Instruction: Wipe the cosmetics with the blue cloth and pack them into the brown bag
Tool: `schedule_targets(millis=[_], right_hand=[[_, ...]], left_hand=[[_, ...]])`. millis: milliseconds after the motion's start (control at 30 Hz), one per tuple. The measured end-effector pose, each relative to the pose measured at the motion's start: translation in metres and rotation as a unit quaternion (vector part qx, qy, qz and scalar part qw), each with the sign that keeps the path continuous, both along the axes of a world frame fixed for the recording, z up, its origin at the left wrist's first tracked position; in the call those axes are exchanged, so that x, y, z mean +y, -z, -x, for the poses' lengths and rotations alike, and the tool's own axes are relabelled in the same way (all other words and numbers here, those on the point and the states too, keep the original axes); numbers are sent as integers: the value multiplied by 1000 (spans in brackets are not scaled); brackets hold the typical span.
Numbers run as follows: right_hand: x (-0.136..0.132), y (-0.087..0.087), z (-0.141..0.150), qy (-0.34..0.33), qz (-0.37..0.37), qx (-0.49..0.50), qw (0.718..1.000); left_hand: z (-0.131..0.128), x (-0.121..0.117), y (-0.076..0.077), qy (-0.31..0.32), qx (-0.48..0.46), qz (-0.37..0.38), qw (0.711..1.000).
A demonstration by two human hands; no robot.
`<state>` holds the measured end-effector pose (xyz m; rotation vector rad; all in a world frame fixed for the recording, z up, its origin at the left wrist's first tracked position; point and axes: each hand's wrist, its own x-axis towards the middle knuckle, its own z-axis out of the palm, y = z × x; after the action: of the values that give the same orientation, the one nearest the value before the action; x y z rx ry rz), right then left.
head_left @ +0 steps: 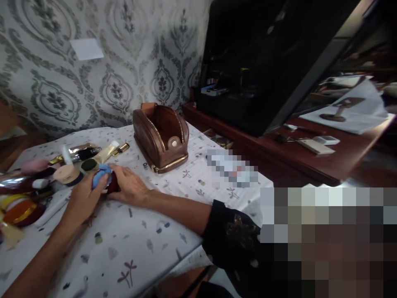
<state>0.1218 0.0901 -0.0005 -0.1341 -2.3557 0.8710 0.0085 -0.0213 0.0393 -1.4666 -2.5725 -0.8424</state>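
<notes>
Both my hands meet over the left part of the table. My left hand [83, 198] is closed, its thumb pressed on a crumpled blue cloth [101, 174]. Fingers of my right hand [132, 188] curl round a small dark red container [113, 182], which touches the cloth and is largely covered by the hands. A brown leather toiletry bag [149, 145] stands unzipped beyond my right hand, its inside showing. Close by the left hand are a jar with a beige lid [66, 174], a dark green-lidded jar [89, 165] and a cream tube [107, 152].
More bottles and cosmetics, with an orange-and-yellow round item [21, 211], crowd the table's left side. A patterned white cloth [149, 252] covers the table. At right, a dark red wooden desk [263, 153] carries a large black screen [248, 62]. A blurred-out item [232, 167] lies near the table's right edge.
</notes>
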Motion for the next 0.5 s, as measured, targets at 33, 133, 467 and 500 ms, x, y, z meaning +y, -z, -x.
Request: schedule_targets(millis=[33, 133, 467, 500], right_hand=[[0, -1, -1, -2, 3, -2, 1000], [2, -2, -2, -4, 35, -6, 999], [13, 0, 1, 0, 220, -7, 975], [14, 1, 2, 1, 236, -7, 972]], left_hand=[[-1, 0, -2, -8, -12, 6, 1000], [-2, 1, -5, -7, -19, 9, 1000], [-4, -1, 4, -9, -14, -57, 998], [-4, -1, 6, -6, -13, -62, 998]])
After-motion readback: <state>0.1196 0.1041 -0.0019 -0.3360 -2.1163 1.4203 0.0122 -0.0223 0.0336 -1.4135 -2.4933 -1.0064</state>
